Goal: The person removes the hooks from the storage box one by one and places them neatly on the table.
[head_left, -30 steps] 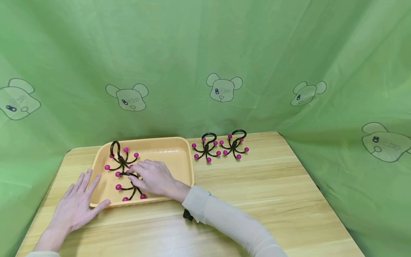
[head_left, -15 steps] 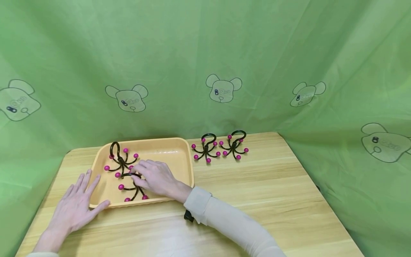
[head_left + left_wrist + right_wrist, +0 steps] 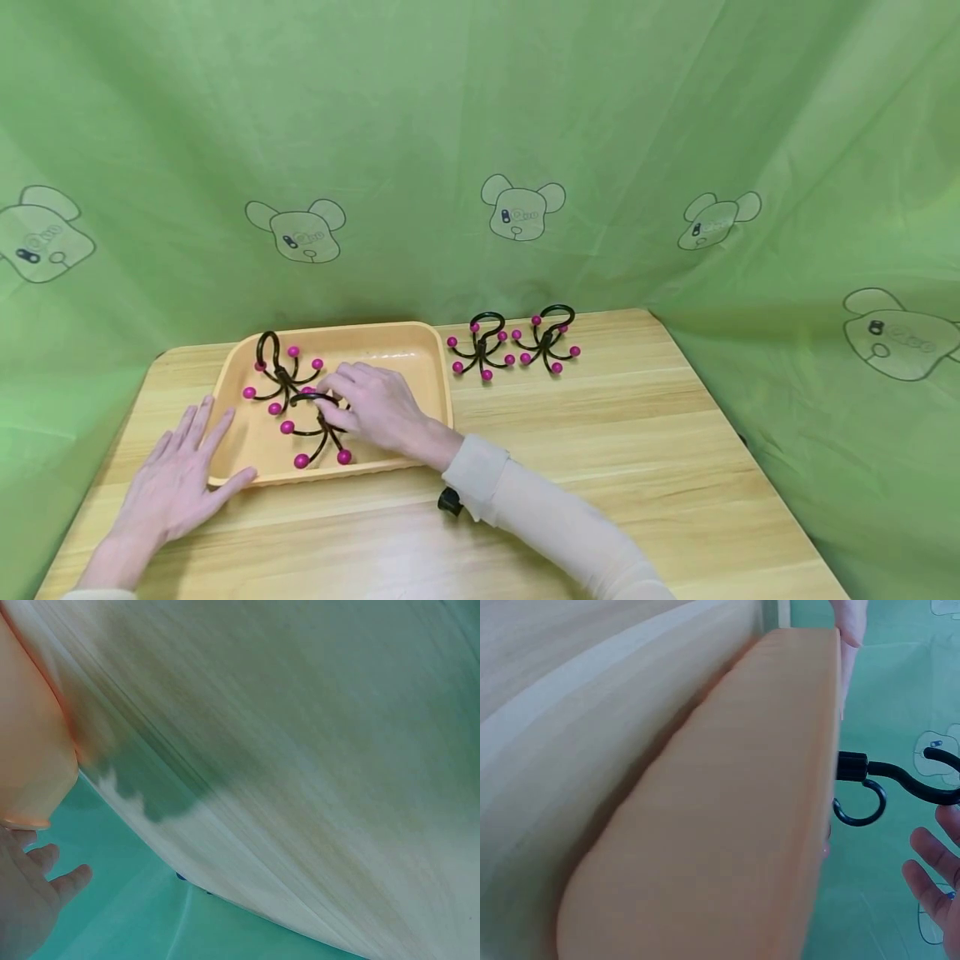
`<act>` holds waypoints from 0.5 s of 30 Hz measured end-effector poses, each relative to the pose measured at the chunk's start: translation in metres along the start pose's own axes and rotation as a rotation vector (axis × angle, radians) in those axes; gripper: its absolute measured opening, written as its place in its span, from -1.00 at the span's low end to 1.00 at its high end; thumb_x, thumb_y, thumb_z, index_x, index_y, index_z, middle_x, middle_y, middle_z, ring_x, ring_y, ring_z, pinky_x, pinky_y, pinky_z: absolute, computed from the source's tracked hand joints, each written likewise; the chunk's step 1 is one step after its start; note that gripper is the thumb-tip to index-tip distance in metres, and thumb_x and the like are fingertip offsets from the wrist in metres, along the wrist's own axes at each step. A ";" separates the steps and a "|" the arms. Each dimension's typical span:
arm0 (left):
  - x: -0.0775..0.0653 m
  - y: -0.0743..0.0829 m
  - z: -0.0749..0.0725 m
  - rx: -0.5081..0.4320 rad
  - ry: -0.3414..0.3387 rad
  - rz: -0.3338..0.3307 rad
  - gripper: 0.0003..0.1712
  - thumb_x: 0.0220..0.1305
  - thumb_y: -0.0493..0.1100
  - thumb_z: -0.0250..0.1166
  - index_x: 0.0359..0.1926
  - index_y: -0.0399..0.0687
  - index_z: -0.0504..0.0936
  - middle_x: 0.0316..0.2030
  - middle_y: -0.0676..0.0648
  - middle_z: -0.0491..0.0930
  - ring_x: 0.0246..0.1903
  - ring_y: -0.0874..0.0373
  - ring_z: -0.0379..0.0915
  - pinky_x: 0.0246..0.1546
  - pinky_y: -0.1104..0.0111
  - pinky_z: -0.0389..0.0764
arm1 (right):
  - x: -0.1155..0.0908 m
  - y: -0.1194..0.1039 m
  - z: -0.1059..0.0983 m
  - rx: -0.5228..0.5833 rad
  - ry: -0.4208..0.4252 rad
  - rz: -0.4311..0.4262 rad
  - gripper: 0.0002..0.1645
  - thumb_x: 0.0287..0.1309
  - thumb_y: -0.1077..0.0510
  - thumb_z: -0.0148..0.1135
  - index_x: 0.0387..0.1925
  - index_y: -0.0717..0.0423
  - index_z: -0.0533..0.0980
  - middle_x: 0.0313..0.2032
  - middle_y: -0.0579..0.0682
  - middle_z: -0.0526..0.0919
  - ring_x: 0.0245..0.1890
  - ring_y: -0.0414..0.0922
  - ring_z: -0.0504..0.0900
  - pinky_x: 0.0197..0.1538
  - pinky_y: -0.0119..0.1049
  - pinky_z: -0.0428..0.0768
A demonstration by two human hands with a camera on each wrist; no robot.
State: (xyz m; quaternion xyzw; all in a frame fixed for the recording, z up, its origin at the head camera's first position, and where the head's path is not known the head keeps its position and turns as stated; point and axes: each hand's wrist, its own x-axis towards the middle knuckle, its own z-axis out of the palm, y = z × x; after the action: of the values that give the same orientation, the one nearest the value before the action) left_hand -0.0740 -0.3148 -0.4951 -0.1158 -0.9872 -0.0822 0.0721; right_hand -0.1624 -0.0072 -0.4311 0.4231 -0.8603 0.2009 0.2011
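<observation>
My right hand (image 3: 378, 408) pinches the curved top of a black multi-arm hanging hook (image 3: 323, 422) over the near half of the orange tray (image 3: 408, 375). Pink balls cap that hook's splayed arms. In the right wrist view the black hook (image 3: 852, 766) stands upright above the tray wall (image 3: 705, 802), with fingertips at its curl. A second hanging hook (image 3: 282, 376) lies at the tray's left, close beside the held one. My left hand (image 3: 176, 483), fingers straight and spread, rests at the tray's front left corner, its thumb along the front rim.
Two more hanging hooks, one (image 3: 482, 347) just right of the tray and another (image 3: 546, 340) beyond it, stand at the wooden table's (image 3: 600, 433) back edge. Green curtain (image 3: 412, 125) with bear-head prints encloses the back and sides. A small black device (image 3: 450, 502) sits under my right sleeve.
My right hand has shifted slightly right and away from me, carrying the held hook from the tray's front rim toward its middle. The left hand and the other hooks have stayed put.
</observation>
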 end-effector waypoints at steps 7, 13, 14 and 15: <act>0.000 0.000 0.000 0.000 0.009 0.004 0.15 0.37 0.43 0.22 0.68 -0.15 0.04 0.71 -0.29 -0.32 0.69 -0.35 -0.26 0.46 -0.39 0.21 | -0.002 0.005 -0.014 -0.009 0.075 -0.026 -0.82 0.38 -0.02 0.35 -0.07 -0.08 0.71 -0.21 -0.17 0.80 -0.34 -0.31 0.66 -0.31 -0.64 0.52; 0.000 0.000 0.000 0.002 0.010 0.003 0.16 0.37 0.43 0.22 0.68 -0.14 0.04 0.71 -0.28 -0.32 0.68 -0.36 -0.25 0.47 -0.39 0.21 | -0.006 0.010 -0.026 -0.045 0.124 -0.037 -0.83 0.35 -0.02 0.38 -0.11 -0.08 0.71 -0.23 -0.19 0.78 -0.32 -0.30 0.67 -0.31 -0.61 0.54; 0.000 0.000 0.000 0.001 0.009 0.003 0.16 0.37 0.43 0.22 0.68 -0.14 0.04 0.71 -0.28 -0.32 0.68 -0.36 -0.24 0.47 -0.39 0.20 | -0.007 0.011 -0.028 -0.049 0.131 -0.037 -0.83 0.35 -0.02 0.37 -0.12 -0.09 0.71 -0.23 -0.19 0.77 -0.31 -0.29 0.68 -0.30 -0.60 0.56; 0.000 0.000 0.000 0.000 0.007 0.002 0.16 0.37 0.43 0.22 0.68 -0.15 0.04 0.71 -0.28 -0.32 0.68 -0.36 -0.24 0.47 -0.39 0.21 | -0.008 0.012 -0.030 -0.050 0.135 -0.036 -0.84 0.35 -0.02 0.37 -0.12 -0.09 0.71 -0.24 -0.19 0.77 -0.31 -0.29 0.67 -0.30 -0.60 0.56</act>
State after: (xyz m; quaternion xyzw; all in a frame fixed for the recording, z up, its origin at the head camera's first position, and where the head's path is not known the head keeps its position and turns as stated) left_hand -0.0735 -0.3145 -0.4952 -0.1163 -0.9869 -0.0823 0.0757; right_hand -0.1624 0.0206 -0.4126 0.4189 -0.8418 0.2036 0.2727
